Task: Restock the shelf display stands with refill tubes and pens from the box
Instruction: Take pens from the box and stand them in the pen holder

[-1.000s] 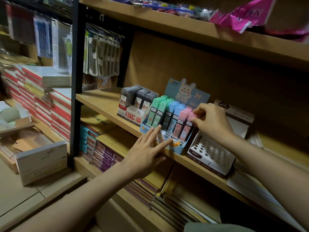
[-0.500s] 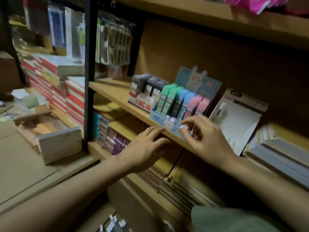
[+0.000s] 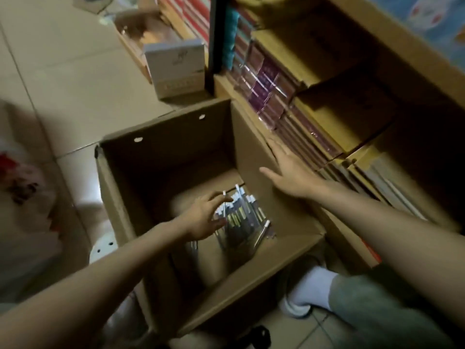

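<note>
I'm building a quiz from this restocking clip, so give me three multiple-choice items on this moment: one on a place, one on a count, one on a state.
1. Where do the pens lie?
A. In the bottom of the box
B. On the floor tiles
C. On the white carton

2. How many round holes show in the box's far wall?
A. None
B. Two
C. Five

3. How is the right hand?
A. Curled round a pen
B. Open, fingers straight
C. Out of view

Answers: 1 A, the pens sit heaped inside the box, by its right wall. 2 B, two pale holes show near the far wall's top edge. 3 B, it is spread flat over the box's right rim, holding nothing, while the left hand reaches down to the pens.
</note>
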`<state>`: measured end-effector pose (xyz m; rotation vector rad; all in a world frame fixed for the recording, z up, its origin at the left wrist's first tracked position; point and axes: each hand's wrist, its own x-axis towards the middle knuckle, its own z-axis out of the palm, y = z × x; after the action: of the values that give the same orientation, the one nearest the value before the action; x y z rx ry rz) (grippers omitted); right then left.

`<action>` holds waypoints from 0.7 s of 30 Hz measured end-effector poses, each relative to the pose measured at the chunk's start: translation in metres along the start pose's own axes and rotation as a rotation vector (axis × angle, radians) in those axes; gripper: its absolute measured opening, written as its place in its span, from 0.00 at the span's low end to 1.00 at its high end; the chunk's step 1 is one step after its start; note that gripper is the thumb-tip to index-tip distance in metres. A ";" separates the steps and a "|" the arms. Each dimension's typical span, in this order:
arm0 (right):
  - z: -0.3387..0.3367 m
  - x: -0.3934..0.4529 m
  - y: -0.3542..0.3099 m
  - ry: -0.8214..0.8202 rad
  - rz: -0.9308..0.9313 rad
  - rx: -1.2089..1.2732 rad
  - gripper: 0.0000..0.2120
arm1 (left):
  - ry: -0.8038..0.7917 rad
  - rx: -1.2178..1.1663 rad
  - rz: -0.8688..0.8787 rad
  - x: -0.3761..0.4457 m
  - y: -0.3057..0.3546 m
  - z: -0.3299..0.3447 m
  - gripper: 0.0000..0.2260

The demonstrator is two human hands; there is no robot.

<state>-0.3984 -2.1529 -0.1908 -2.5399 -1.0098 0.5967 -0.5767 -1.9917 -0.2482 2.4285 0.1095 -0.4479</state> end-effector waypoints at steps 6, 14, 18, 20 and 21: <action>0.023 0.003 0.013 0.082 -0.043 0.105 0.33 | -0.186 0.221 0.175 0.038 0.002 0.090 0.23; 0.023 0.004 0.011 0.117 -0.035 0.130 0.32 | -0.365 0.612 0.589 0.069 -0.019 0.125 0.22; 0.026 0.006 0.016 0.143 -0.068 0.122 0.32 | -0.354 0.696 0.617 0.066 -0.040 0.123 0.22; 0.028 0.007 0.019 0.157 -0.076 0.118 0.32 | -0.345 0.697 0.592 0.069 -0.050 0.115 0.23; 0.029 0.007 0.020 0.162 -0.074 0.115 0.32 | -0.355 0.692 0.572 0.070 -0.054 0.111 0.23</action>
<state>-0.3967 -2.1569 -0.2263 -2.3957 -0.9786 0.4092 -0.5536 -2.0212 -0.3847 2.8050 -1.0172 -0.7169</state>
